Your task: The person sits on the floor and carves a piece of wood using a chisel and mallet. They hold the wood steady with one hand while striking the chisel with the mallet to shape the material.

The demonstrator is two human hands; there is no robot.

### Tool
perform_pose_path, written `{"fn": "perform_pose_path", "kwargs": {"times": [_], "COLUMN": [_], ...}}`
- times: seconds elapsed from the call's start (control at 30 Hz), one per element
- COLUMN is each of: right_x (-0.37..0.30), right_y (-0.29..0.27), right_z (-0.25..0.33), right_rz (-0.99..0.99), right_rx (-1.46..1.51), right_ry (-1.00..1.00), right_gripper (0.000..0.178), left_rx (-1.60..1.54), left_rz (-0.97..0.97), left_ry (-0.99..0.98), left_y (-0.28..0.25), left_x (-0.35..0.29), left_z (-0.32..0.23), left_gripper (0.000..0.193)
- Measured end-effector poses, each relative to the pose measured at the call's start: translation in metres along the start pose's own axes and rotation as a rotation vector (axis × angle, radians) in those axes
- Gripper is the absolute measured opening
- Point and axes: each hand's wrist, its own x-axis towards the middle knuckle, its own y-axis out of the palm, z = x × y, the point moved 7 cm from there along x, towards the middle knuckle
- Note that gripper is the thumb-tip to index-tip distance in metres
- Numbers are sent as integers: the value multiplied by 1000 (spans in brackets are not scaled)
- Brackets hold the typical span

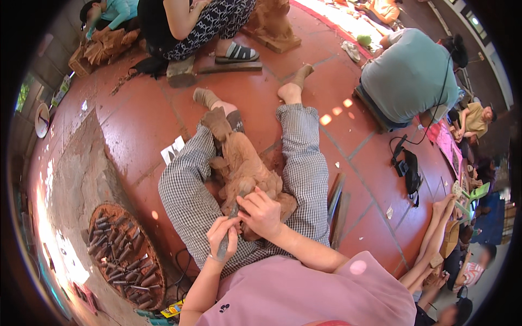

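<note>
A brown carved wooden figure rests between my legs, its lower end close to my lap. My left hand is closed round a slim dark grey tool, held at a slant with its upper end at the carving; its exact kind is not clear. Just above and to the right, my right hand has its fingers curled, with thumb and fingertips pinching the same tool near the wood. The tool's working tip is hidden by my fingers and the carving.
A round basket of wooden-handled carving tools stands at left on a grey slab. Flat bars lie beside my right leg. A black pouch with a cord lies on red floor tiles. Other people sit around, some beside carvings.
</note>
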Motion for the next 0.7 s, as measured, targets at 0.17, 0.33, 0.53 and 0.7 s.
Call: {"fn": "perform_pose_path", "kwargs": {"times": [0.17, 0.33, 0.53, 0.7], "right_x": [-4, -9, -4, -7], "right_y": [15, 4, 4, 6], "right_z": [14, -1, 11, 9], "right_rz": [93, 2, 47, 49], "right_rx": [-71, -45, -86, -38], "right_ry": [-31, 7, -50, -57], "right_gripper": [39, 38, 37, 36], "left_rx": [8, -41, -48, -81], "left_rz": [1, -6, -14, -32], "left_ry": [-49, -29, -98, -131], "left_y": [-16, -3, -9, -8], "left_x": [-17, -7, -16, -16], "left_z": [2, -1, 5, 5], "left_gripper": [22, 21, 22, 22]}}
